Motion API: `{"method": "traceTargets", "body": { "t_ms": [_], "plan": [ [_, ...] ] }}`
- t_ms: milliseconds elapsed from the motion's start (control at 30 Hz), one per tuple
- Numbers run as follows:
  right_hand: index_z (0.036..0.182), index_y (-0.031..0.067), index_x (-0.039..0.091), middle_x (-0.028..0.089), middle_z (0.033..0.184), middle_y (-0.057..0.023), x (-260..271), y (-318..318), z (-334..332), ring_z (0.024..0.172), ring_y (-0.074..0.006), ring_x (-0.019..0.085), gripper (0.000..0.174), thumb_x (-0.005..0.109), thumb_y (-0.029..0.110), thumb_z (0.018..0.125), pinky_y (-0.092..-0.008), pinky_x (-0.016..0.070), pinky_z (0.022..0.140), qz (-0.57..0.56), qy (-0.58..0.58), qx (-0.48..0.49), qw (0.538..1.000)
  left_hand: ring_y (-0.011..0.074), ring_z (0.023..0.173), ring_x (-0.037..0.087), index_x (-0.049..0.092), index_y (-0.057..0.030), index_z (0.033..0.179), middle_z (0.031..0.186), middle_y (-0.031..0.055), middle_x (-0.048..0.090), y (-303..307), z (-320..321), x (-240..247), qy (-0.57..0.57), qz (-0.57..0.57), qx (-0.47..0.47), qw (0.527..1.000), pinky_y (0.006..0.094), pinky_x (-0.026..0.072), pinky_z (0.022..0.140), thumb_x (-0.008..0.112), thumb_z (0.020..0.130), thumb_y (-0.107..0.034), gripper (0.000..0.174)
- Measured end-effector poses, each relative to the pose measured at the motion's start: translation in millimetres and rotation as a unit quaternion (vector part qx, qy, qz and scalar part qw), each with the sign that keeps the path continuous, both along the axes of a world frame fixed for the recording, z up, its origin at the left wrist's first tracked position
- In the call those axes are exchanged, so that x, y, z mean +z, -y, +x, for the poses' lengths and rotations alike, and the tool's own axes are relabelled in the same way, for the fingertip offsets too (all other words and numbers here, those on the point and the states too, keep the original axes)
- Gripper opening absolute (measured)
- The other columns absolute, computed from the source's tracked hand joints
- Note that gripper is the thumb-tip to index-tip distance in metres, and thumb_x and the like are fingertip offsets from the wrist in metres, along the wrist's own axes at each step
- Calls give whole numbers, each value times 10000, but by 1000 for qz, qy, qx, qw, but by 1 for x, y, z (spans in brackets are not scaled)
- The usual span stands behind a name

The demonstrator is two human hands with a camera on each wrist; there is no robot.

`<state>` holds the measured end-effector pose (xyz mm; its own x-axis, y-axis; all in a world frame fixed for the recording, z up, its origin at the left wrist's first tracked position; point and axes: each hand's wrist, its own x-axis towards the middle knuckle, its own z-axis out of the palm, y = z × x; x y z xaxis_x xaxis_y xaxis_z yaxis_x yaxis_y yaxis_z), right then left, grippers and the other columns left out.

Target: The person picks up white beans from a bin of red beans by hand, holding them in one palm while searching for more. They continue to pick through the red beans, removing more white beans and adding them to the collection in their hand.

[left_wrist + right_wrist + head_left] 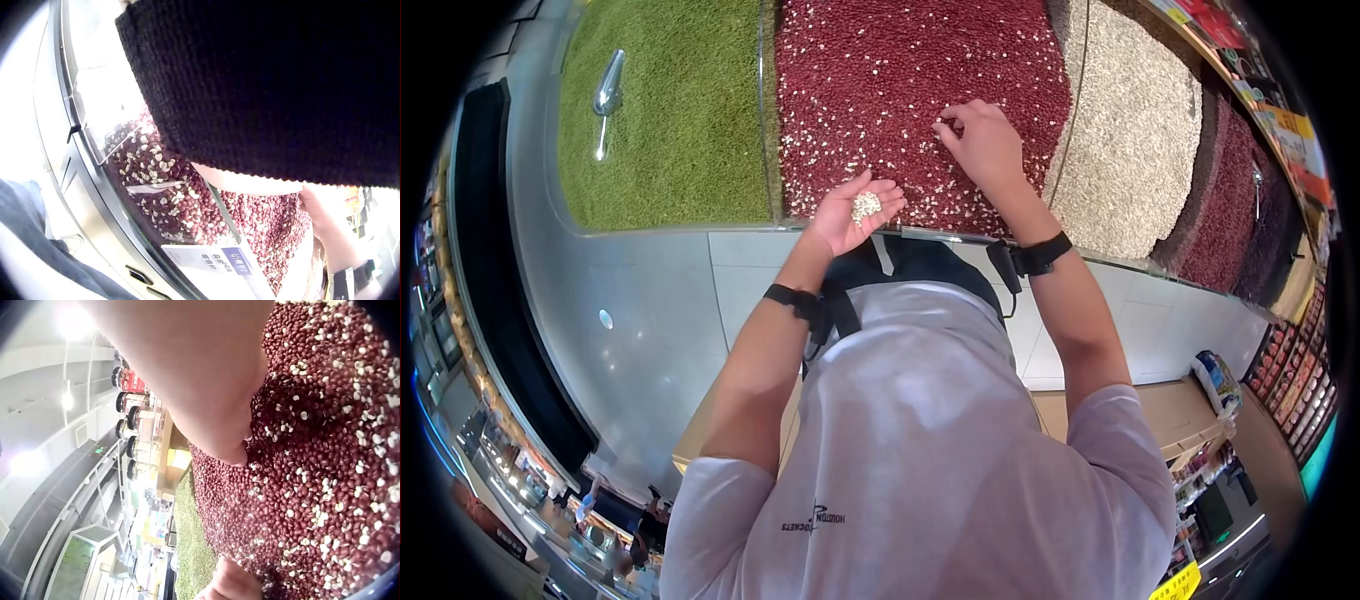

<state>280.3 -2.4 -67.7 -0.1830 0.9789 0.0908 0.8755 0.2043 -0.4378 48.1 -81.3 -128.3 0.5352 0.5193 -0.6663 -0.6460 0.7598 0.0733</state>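
Observation:
My left hand [857,213] is palm up at the near edge of the red bean bin, fingers extended. A small heap of white kernels [866,207] lies in its palm. My right hand [985,145] reaches over the red beans [880,60], thumb and index finger bent toward each other. A pale speck shows at its fingertips; I cannot tell whether it is pinched. In the right wrist view the right fingertips [240,453] are right at the bean surface. White kernels [322,519] lie scattered among the beans, thickest along the bin's near side.
A bin of green beans [670,120] with a metal scoop [608,90] is on the left. White flakes or kernels [1135,130] fill the bin on the right. Clear dividers [762,100] separate the bins. A price card [215,265] stands at the front edge.

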Motion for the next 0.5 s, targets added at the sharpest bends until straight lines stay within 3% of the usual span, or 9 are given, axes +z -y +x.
{"method": "traceTargets", "body": {
  "t_ms": [500],
  "plan": [
    [873,143,720,627,856,-25,-9,-3,6,875,-219,603,149,680,276,819,-350,504,751,4,-16,28,999,324,964,661,590,71,1048,1016,211,658,-1,1,2,-2,-3,-1,1000,369,579,856,481,991,-303,394]
  ]
}}
